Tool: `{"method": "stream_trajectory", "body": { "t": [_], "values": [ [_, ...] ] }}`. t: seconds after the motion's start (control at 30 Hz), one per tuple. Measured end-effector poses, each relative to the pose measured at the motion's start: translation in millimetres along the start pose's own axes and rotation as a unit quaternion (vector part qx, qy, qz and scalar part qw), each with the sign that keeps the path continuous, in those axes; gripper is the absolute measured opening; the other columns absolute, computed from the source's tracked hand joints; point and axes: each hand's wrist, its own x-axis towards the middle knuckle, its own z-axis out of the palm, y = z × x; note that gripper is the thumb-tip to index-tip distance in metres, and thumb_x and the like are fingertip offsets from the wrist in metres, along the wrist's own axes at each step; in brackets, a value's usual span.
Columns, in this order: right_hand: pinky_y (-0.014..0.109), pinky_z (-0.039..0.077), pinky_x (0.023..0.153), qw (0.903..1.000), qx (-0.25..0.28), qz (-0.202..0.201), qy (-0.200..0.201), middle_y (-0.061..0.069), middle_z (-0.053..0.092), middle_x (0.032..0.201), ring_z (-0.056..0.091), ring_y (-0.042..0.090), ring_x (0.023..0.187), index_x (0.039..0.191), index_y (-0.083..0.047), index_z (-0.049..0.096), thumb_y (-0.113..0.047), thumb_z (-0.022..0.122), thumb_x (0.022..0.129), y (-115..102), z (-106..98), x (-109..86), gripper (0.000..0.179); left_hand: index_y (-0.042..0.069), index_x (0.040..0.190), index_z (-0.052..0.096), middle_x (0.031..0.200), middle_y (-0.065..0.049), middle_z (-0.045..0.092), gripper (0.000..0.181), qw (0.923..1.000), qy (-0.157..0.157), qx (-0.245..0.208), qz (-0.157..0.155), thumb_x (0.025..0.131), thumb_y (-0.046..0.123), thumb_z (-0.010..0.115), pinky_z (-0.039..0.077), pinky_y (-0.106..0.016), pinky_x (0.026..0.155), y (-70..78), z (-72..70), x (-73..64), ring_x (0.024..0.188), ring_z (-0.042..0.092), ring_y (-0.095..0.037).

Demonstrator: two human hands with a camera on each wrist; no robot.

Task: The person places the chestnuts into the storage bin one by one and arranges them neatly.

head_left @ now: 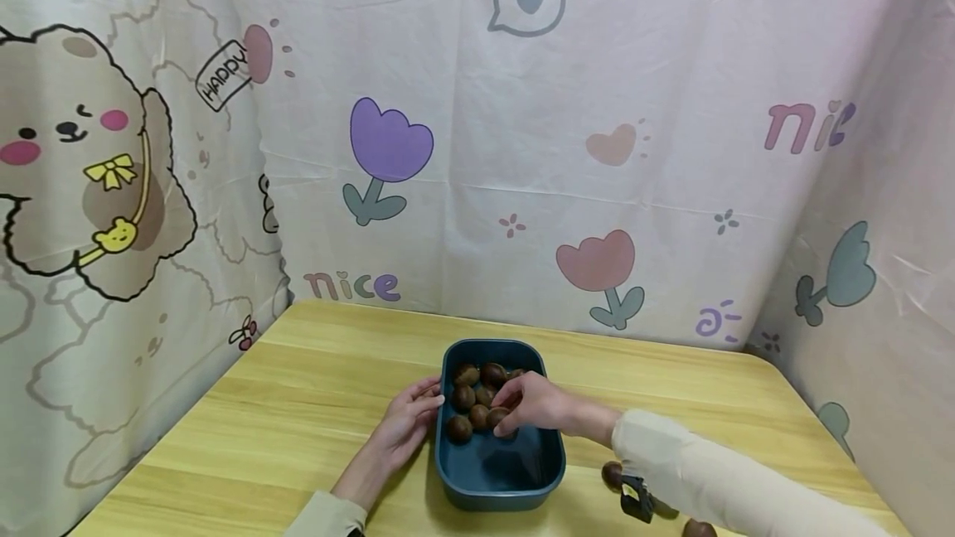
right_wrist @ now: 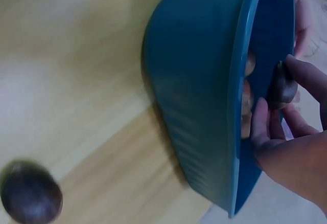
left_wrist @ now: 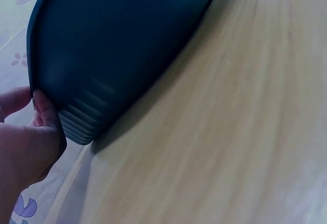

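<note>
A dark blue, deep box (head_left: pixel 500 494) with rounded corners stands on the table. Several brown chestnuts (head_left: pixel 463 397) lie in its far half. At the box's left side is my left hand (head_left: pixel 406 421); its thumb and fingers pinch the rim, as the left wrist view shows by the box wall (left_wrist: pixel 117 40). My right hand (head_left: pixel 539 403) reaches over the right rim and pinches one chestnut (right_wrist: pixel 282 87) between thumb and fingertips, over the inside of the box. In the head view that hand partly covers the chestnuts below it.
Right of the box, a few loose chestnuts (head_left: pixel 613 475) lie on the wooden table (head_left: pixel 313 388), some partly hidden by the right sleeve (head_left: pixel 716 471). A printed cloth (head_left: pixel 462 147) hangs behind the table and along both sides.
</note>
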Motion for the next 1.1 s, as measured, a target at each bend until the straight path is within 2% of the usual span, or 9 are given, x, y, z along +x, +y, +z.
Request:
{"method": "stream_trajectory", "body": {
  "t": [0.2, 0.57, 0.77, 1.0, 1.1],
  "values": [
    [0.035, 0.050, 0.070, 0.9986, 0.047, 0.025, -0.004, 0.001, 0.066, 0.085, 0.056, 0.016, 0.077, 0.098, -0.002, 0.071, -0.003, 0.080, 0.076, -3, 14, 9.4, 0.023, -0.016, 0.134, 0.036, 0.112, -0.013, 0.053, 0.043, 1.0000, -0.002, -0.001, 0.000, 0.094, -0.008, 0.049, 0.047, -0.026, 0.084, 0.3, -0.2, -0.3, 0.099, 0.054, -0.018],
    [0.026, 0.050, 0.070, 0.9983, 0.050, 0.027, -0.009, 0.000, 0.067, 0.080, 0.058, 0.011, 0.076, 0.091, -0.003, 0.072, -0.005, 0.081, 0.076, 0, 39, 19.2, 0.018, -0.016, 0.132, 0.038, 0.113, -0.015, 0.052, 0.041, 1.0000, 0.002, 0.005, 0.002, 0.094, -0.007, 0.049, 0.047, -0.027, 0.085, 0.0, -0.1, -1.5, 0.100, 0.054, -0.020],
    [0.024, 0.050, 0.068, 0.9995, 0.028, 0.009, -0.007, -0.001, 0.067, 0.079, 0.058, 0.009, 0.075, 0.091, -0.003, 0.072, -0.006, 0.081, 0.076, 0, 46, 19.8, 0.019, -0.015, 0.131, 0.038, 0.111, -0.014, 0.053, 0.041, 1.0000, 0.002, 0.000, 0.001, 0.093, -0.007, 0.051, 0.047, -0.027, 0.085, 0.3, -0.1, -1.9, 0.100, 0.053, -0.020],
    [0.022, 0.051, 0.067, 0.9998, 0.011, -0.012, 0.006, 0.000, 0.067, 0.074, 0.060, 0.008, 0.071, 0.086, -0.001, 0.071, 0.003, 0.079, 0.073, 2, 55, 20.2, 0.015, -0.015, 0.132, 0.038, 0.112, -0.015, 0.051, 0.041, 1.0000, -0.005, 0.002, 0.001, 0.093, -0.007, 0.051, 0.046, -0.027, 0.086, 0.9, -1.6, -3.1, 0.101, 0.053, -0.020],
    [0.022, 0.050, 0.066, 0.9996, -0.015, -0.021, 0.010, -0.001, 0.067, 0.074, 0.059, 0.007, 0.070, 0.085, -0.002, 0.071, 0.001, 0.080, 0.074, 3, 56, 20.1, 0.015, -0.015, 0.132, 0.038, 0.114, -0.016, 0.050, 0.042, 1.0000, -0.001, 0.001, -0.003, 0.093, -0.007, 0.051, 0.046, -0.028, 0.087, 1.2, -1.6, -2.7, 0.102, 0.052, -0.021]
  ]
}}
